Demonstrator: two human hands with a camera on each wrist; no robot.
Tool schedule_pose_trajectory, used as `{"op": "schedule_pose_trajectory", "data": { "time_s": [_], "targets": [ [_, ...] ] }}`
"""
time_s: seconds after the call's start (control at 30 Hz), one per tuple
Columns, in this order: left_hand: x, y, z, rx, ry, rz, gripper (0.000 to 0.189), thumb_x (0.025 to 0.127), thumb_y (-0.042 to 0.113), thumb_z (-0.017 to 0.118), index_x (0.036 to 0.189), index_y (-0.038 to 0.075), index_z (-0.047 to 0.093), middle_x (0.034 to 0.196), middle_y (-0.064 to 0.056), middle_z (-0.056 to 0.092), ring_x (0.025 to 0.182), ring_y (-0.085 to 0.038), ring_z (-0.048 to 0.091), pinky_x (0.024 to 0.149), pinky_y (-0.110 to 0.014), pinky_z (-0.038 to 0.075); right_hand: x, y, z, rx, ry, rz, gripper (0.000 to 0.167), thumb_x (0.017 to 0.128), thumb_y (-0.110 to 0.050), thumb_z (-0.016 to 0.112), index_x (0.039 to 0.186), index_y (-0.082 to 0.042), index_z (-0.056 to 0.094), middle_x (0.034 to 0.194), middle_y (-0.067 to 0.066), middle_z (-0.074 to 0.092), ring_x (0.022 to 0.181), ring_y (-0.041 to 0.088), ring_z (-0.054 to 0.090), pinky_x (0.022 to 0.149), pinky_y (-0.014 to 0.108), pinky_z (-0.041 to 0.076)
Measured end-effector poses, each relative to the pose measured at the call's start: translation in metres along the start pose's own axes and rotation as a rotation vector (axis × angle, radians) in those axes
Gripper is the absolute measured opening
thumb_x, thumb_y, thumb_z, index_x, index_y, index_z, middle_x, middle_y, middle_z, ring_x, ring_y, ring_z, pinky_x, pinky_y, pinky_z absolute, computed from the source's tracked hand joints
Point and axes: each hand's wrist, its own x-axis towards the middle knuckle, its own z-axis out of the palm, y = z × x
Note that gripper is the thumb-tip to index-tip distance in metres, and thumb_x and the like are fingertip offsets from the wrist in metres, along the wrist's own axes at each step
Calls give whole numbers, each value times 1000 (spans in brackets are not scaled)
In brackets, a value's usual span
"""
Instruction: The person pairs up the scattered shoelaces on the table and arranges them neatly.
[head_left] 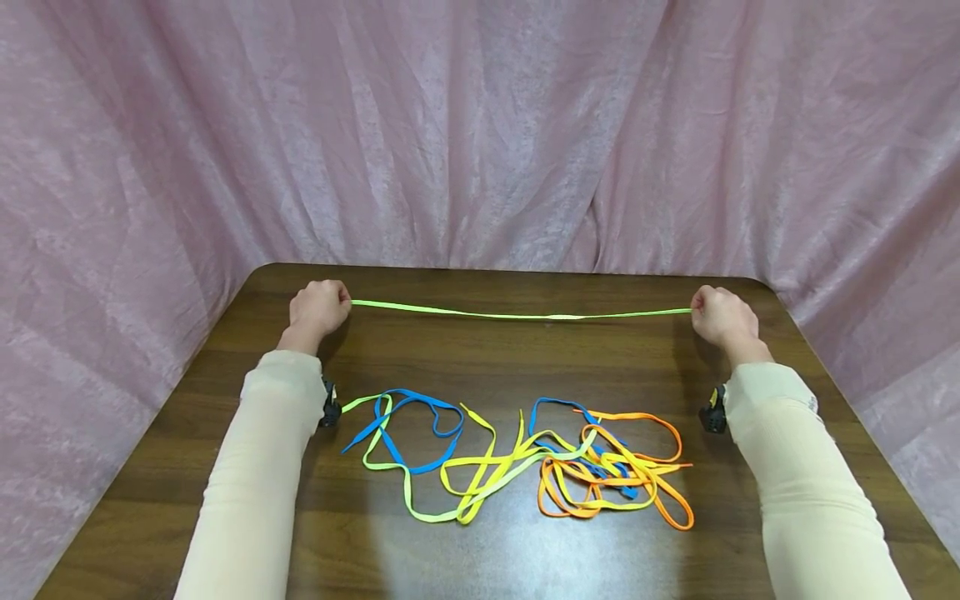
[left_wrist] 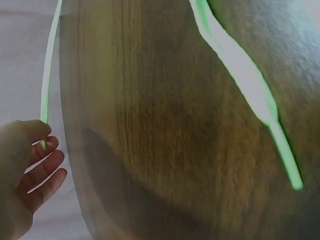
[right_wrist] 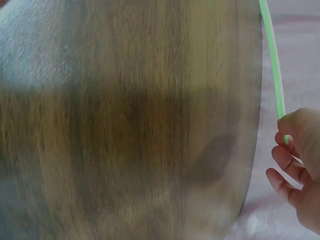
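Note:
A bright green shoelace (head_left: pixel 495 316) stretches across the far part of the table, with a slight sag in its middle. My left hand (head_left: pixel 319 307) pinches one end between thumb and index finger, and the short tip (left_wrist: pixel 44 145) pokes out below in the left wrist view. At the other end my right hand (head_left: pixel 724 314) pinches the lace the same way; its tip (right_wrist: pixel 286 139) shows under the thumb in the right wrist view. The remaining fingers of both hands are loosely bent. Nearer to me lies a loose tangle of blue (head_left: pixel 442 463), yellow (head_left: pixel 480 492), pale green (head_left: pixel 409 492) and orange (head_left: pixel 678 504) laces.
The brown wooden table (head_left: pixel 495 367) has rounded far corners. Pink curtains (head_left: pixel 480 133) hang behind it and at both sides. A pale green lace end (left_wrist: pixel 260 100) lies close under the left wrist camera. Small black devices (head_left: pixel 715 410) are worn at both wrists.

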Motion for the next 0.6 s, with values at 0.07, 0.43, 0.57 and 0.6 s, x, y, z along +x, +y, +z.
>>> {"op": "schedule_pose_trajectory", "data": {
  "time_s": [0.07,0.43,0.57,0.6],
  "targets": [
    [2,2,2,-1,1,-6,15,84,16,50,84,8,62,87,-15,63,77,-37,59,60,-48,45,1,-1,1,-9,-6,20,13,77,-9,46,87,-6,53,89,17,54,83,41,54,62,52,41],
    [4,7,15,16,-62,-28,13,85,18,53,79,11,62,88,-14,62,79,-35,59,60,-46,45,3,-2,15,-29,-79,33,14,79,-11,47,89,-4,54,93,20,54,86,43,54,63,54,43],
    [2,5,18,23,-88,-29,13,86,19,55,78,12,62,89,-13,63,80,-35,59,61,-46,45,1,-1,20,-35,-93,49,13,80,-11,47,89,-5,54,93,20,53,86,44,53,61,55,43],
    [1,4,18,23,-95,-30,13,86,19,55,78,13,62,88,-13,63,80,-34,59,60,-45,45,0,-1,21,-35,-97,50,12,80,-11,47,88,-5,54,93,20,52,87,44,53,60,55,43]
  ]
}}
